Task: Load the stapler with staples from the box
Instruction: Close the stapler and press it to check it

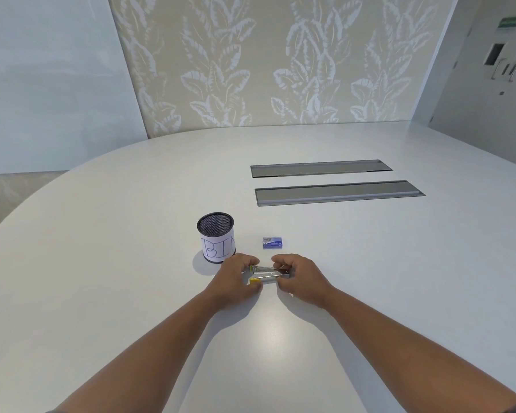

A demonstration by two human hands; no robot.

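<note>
My desk (131, 293) is a white, rounded slab with two long grey recessed panels (337, 192) set into it on the far right. A black mesh cup (216, 237) with a paper label stands on it. Just right of the cup lies a small blue staple box (273, 242). Nearer me, the yellow-tipped metal stapler (268, 275) rests on the surface between my hands.

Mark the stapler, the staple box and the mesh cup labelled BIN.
stapler (268, 274), head view, on its open metal body between the hands.
staple box (274, 242), head view, on its blue top.
mesh cup (218, 245), head view, on its paper label.
</note>
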